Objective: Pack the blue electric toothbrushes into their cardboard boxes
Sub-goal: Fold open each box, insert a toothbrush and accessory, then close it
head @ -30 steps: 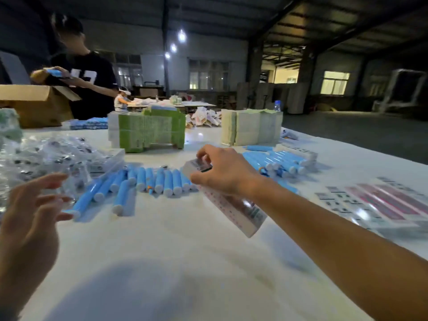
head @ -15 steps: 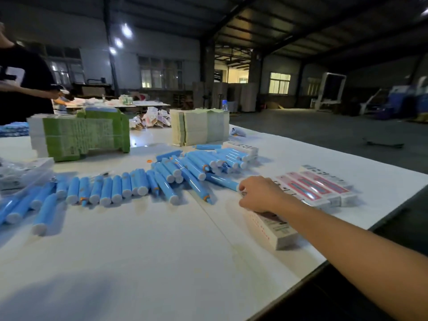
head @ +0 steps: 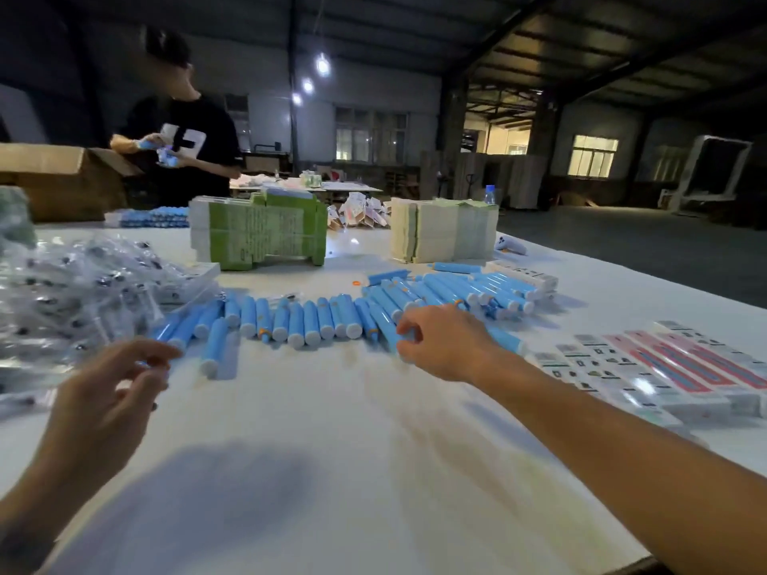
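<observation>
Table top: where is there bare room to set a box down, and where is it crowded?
The table is bare in front, between the left hand and the right hand, short of the row of blue toothbrushes. Crowded: the plastic bags at left, the packed boxes at right, and the flat carton stacks behind.

The toothbrushes look like smooth blue plastic with a satin sheen. The desk is smooth, white and faintly glossy. Printed boxes seem glossy card; the bags are clear crinkled plastic.
</observation>
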